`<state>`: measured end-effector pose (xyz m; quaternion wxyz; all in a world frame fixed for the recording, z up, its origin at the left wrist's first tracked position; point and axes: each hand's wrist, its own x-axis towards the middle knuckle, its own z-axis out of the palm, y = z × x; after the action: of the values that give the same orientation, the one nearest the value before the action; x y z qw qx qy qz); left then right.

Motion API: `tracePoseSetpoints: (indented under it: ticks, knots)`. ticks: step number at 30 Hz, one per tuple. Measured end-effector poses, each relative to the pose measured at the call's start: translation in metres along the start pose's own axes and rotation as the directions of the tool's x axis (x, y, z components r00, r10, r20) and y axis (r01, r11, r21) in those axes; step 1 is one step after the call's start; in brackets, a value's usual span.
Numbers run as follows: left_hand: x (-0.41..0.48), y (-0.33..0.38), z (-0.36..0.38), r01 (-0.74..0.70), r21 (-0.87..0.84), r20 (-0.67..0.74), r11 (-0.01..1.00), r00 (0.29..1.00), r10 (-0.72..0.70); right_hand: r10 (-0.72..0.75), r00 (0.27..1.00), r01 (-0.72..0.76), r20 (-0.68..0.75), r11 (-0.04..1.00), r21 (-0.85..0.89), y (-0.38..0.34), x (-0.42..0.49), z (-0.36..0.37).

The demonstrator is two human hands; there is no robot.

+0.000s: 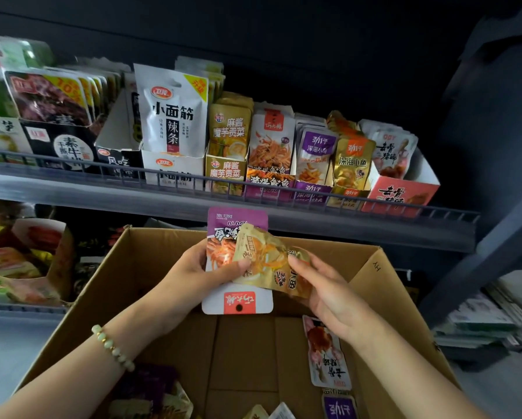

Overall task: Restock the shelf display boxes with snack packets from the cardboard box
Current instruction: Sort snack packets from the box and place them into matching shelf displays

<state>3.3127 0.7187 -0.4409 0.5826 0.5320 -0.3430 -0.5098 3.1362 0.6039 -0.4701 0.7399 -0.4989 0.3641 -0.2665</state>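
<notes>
Two snack packets are held up over the open cardboard box point(150, 267), just below the front rail of the shelf point(193, 195). The left hand point(193, 267) grips the purple-and-white packet point(237, 220), fingers curled behind it and the thumb across the front. This packet is flat, with its long axis running straight away from the person. It is upside down: the purple end points at the shelf, and the white end with a red label and a hang hole points back at the person, so its printing reads inverted. The gold packet point(265, 261) is crinkled foil and lies tilted across the front of the first one, its long axis slanting down to the right. The right hand point(329, 294) pinches its right edge between thumb and fingers. On the shelf, the display boxes point(311, 193) hold upright packets. A tall white bag point(172, 113) reads 小面筋 辣条, and a gold pack point(352, 164) reads 深海小鱼. The box's right flap is marked "HY" point(376, 267). Loose packets point(326, 355) lie on the box floor.
</notes>
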Motion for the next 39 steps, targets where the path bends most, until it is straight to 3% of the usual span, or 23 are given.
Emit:
tracePoseSetpoints:
  ticks: [3, 7, 17, 20, 24, 28, 32, 35, 39]
  knots:
    - [0.002, 0.003, 0.008, -0.003, -0.052, -0.023, 0.999, 1.000, 0.002, -0.007, 1.000, 0.006, 0.020, 0.998, 0.064, -0.004, -0.002, 0.000]
    - [0.011, 0.012, 0.020, -0.050, 0.004, -0.107, 0.999, 0.993, 0.050, -0.090, 0.995, 0.094, -0.035, 0.990, 0.103, -0.025, -0.007, 0.000]
    - [0.064, 0.054, 0.069, -0.036, 0.082, -0.119, 0.996, 0.992, 0.046, -0.402, 0.896, 0.359, -0.187, 0.905, -0.226, -0.123, -0.005, -0.070]
    - [0.076, 0.061, 0.077, -0.049, 0.093, -0.136, 0.994, 0.989, 0.062, -0.519, 0.832, 0.388, -0.193, 0.795, -0.466, -0.164, 0.006, -0.095]
    - [0.081, 0.064, 0.078, -0.052, 0.100, -0.135, 0.994, 0.989, 0.065, -0.626, 0.779, 0.406, 0.024, 0.476, -0.780, -0.209, 0.026, -0.115]
    - [0.086, 0.062, 0.075, -0.049, 0.140, -0.153, 0.989, 0.986, 0.070, -0.502, 0.835, 0.387, 0.227, 0.242, -0.890, -0.233, 0.055, -0.118]
    - [0.093, 0.061, 0.074, -0.031, 0.168, -0.176, 0.985, 0.983, 0.061, -0.325, 0.896, 0.335, 0.303, 0.044, -0.941, -0.237, 0.077, -0.109]
    - [0.096, 0.061, 0.077, -0.016, 0.177, -0.176, 0.984, 0.983, 0.048, -0.383, 0.875, 0.316, 0.296, -0.012, -0.949, -0.239, 0.082, -0.104]
    - [0.098, 0.061, 0.085, 0.001, 0.159, -0.183, 0.987, 0.983, 0.029, -0.479, 0.826, 0.352, 0.297, 0.028, -0.935, -0.238, 0.086, -0.108]
